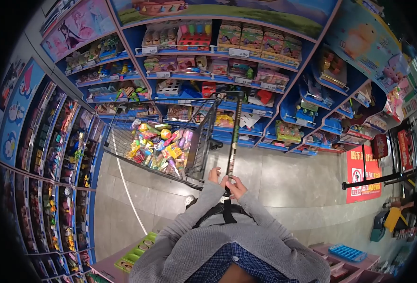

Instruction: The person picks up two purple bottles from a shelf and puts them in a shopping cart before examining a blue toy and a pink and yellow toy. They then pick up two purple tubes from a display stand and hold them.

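Observation:
A long, thin dark pole (235,132) with a patterned band along its length stands out in front of me, its lower end at my waist. My right hand (237,187) is closed around that lower end. Just left of it, my left hand (215,176) has its fingers apart, with the thumb right at the pole's side. Beside the hands is a black wire shopping cart (203,141). Inside lies a heap of small colorful packaged items (163,144).
Blue shelves (246,59) with boxed toys and price tags rise ahead. More racks (57,170) line the left side. A white cord (126,188) runs along the floor. To the right are a red floor sign (365,177) and a black horizontal bar (373,181). A blue tray (347,253) rests behind me.

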